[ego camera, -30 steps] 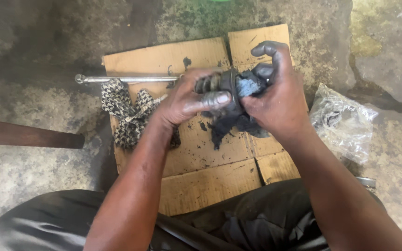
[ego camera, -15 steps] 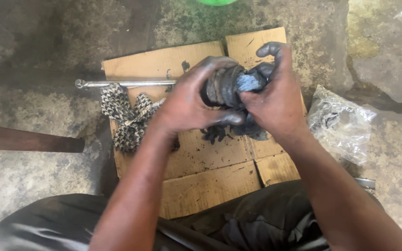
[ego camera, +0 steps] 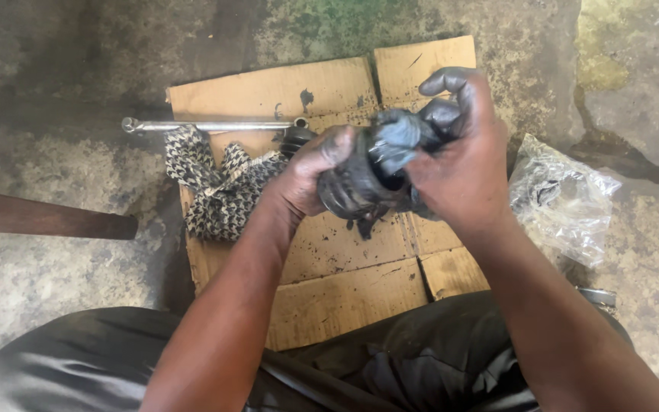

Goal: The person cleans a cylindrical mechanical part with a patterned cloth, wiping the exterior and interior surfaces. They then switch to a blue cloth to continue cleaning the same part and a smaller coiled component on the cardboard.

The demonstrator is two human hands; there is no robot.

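nearest the camera lie the person's dark grey trousers [ego camera: 390,374], and both bare forearms rise from them toward the middle of the view. the left hand [ego camera: 310,175] is wrapped round the near side of a black, ribbed, grease-smeared rubber boot [ego camera: 352,187], fingers curled tight on it. the right hand [ego camera: 459,156] grips the other end of the same boot, its blackened fingers [ego camera: 451,80] bent over the top and pressing on a greyish lump of grease or cloth at the boot's mouth; which of the two it is cannot be told. the boot is held in the air between the two hands, above a flattened sheet of brown, grease-stained cardboard [ego camera: 345,301] that lies on the rough concrete floor [ego camera: 47,267]. on the cardboard, just left of the left hand, sits a crumpled black-and-white patterned rag [ego camera: 219,187]. beyond it a long silver metal wrench [ego camera: 207,125] lies across the cardboard's far edge. a crumpled clear plastic bag [ego camera: 562,198] rests on the floor to the right, and a dark wooden plank [ego camera: 40,216] lies at the left.
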